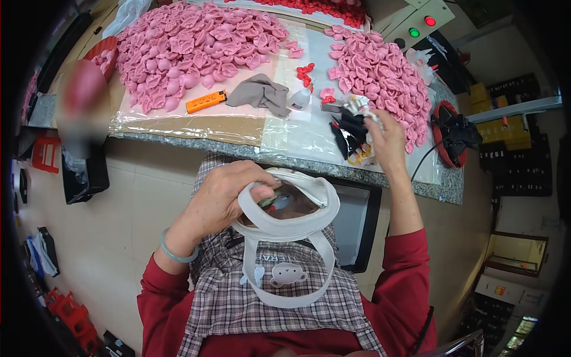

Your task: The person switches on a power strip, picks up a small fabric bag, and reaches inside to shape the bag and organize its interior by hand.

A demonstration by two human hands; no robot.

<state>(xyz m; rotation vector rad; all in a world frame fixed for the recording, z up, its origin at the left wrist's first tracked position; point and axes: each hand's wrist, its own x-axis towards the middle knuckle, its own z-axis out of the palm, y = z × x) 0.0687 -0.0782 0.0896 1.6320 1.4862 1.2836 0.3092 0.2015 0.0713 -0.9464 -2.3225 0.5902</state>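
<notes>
My left hand is closed on the rim and handle of a small white zip-top handbag, held in front of my plaid apron. The mouth of the bag gapes; a few small items lie inside, one with a red tip. One strap loop hangs down over the apron. My right hand reaches to the table's front edge, its fingers pinched on a crumpled white wad. Just left of those fingers lies a bundle of black cloth, with something yellow below it.
Large heaps of pink molded pieces cover the table's back. Nearer lie an orange box cutter, a grey cloth, a small squeeze bottle and red bits. A blurred pink object is at left.
</notes>
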